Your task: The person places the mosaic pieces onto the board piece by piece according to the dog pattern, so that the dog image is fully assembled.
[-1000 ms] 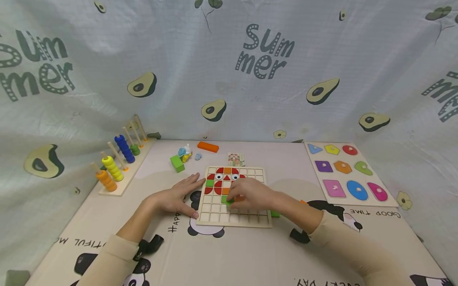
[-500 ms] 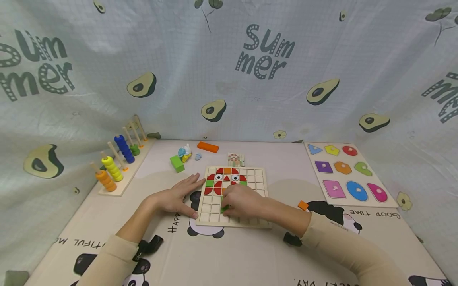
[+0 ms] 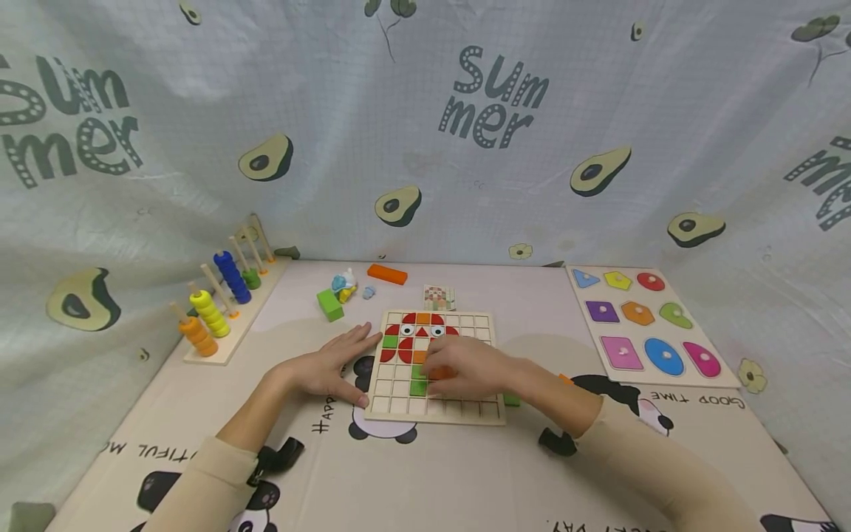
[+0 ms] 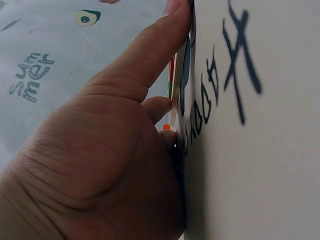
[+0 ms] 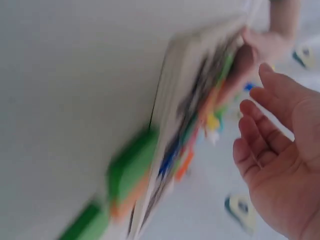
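Observation:
A wooden grid board (image 3: 392, 406) lies on the table, with red, orange, green and eye-patterned tiles set in its upper cells. Two green tiles, one below the other, sit under an orange tile (image 3: 419, 357); the lower is a green tile (image 3: 418, 388). My left hand (image 3: 330, 363) rests at the board's left edge, fingers and thumb spread against it. Above the board's middle is my right hand (image 3: 473, 366), covering some cells. In the right wrist view, the fingers of my right hand (image 5: 277, 145) are loosely bent with nothing seen between them.
A small picture card (image 3: 439, 297) lies behind the board. Behind to the left are a green block (image 3: 329, 304), a toy figure (image 3: 344, 284) and an orange block (image 3: 387, 274). A bead-peg stand (image 3: 229, 336) stands left, a shape puzzle (image 3: 638, 336) right. Green blocks (image 5: 132, 170) lie beside the board.
My right hand lowered a green tile into the cell below the first green one and let go of it. Then it moved back right and slightly away. My left hand stayed put.

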A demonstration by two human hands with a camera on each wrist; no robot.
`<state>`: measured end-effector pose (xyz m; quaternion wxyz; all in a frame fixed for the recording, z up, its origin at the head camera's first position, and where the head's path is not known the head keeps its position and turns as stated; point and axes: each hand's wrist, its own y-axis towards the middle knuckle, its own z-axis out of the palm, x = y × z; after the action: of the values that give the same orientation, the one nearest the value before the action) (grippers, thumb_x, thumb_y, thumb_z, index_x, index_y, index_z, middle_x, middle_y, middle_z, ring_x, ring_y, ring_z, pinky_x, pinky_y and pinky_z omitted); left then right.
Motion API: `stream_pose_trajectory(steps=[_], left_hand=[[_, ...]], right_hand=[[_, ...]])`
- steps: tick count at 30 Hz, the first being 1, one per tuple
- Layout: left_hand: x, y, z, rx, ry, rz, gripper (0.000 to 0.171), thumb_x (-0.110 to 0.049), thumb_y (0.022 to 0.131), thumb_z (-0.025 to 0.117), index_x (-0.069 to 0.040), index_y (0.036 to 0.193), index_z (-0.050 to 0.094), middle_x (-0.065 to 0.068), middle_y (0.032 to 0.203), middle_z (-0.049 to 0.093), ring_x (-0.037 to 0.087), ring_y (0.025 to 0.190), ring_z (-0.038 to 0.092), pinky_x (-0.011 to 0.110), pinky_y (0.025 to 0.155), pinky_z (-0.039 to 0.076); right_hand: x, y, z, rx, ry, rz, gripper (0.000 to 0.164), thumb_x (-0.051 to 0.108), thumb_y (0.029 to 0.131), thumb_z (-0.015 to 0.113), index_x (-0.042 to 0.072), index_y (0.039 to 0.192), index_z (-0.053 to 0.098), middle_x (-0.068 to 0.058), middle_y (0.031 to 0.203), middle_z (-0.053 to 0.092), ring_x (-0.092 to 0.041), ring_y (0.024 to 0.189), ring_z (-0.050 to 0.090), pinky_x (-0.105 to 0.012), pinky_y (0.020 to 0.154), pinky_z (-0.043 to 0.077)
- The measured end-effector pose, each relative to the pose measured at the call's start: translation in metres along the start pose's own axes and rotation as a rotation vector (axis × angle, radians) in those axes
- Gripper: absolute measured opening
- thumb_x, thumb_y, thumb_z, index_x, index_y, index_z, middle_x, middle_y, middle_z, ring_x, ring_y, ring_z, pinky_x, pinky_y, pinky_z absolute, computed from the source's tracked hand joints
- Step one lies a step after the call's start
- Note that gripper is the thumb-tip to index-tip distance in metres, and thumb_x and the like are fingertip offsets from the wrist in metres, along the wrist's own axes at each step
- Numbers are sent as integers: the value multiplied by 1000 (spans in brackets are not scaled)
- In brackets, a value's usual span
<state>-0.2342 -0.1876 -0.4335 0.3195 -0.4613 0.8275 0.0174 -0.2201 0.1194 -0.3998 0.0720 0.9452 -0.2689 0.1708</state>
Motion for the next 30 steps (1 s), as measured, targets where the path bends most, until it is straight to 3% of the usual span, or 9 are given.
stream_pose_trajectory(steps=[4, 8, 15, 20, 30], left_hand=[[0, 0, 0, -8, 4, 7, 113, -63, 65, 77, -31, 154, 17, 0, 162, 0, 26, 148, -4, 57, 115, 6], [0, 0, 0, -11, 9, -3, 114, -65, 64, 77, -33, 154, 16, -2, 162, 0, 24, 148, -4, 57, 116, 6], [-2, -1, 0, -8, 5, -18, 115, -66, 62, 77, -33, 154, 16, -2, 162, -1, 24, 148, -4, 56, 116, 6], [-2, 0, 1, -9, -3, -12, 115, -65, 63, 78, -32, 154, 16, -1, 162, -1, 26, 148, -4, 57, 115, 6], [-3, 0, 2, -13, -4, -21, 115, -66, 62, 77, -34, 154, 16, -4, 162, -2, 24, 148, -5, 56, 116, 6]], right_hand=[[-16, -31, -20, -39, 101, 75, 29, 30, 86, 73, 21, 113, 71, 11, 111, 61, -11, 99, 57, -29, 85, 51], [-38, -66, -29, -64, 185, 133, 30, 26, 86, 73, 21, 115, 70, 8, 114, 62, -17, 101, 58, -37, 82, 53], [-70, -110, -29, -74, 195, 228, 29, 27, 85, 74, 22, 113, 71, 9, 110, 64, -15, 95, 59, -35, 78, 53], [-77, -117, -23, -39, 205, 246, 27, 29, 84, 75, 23, 111, 72, 12, 100, 65, -14, 88, 57, -27, 75, 51], [-70, -102, -10, 3, 158, 218, 21, 29, 86, 73, 23, 106, 75, 14, 91, 64, -5, 79, 56, -21, 69, 51]])
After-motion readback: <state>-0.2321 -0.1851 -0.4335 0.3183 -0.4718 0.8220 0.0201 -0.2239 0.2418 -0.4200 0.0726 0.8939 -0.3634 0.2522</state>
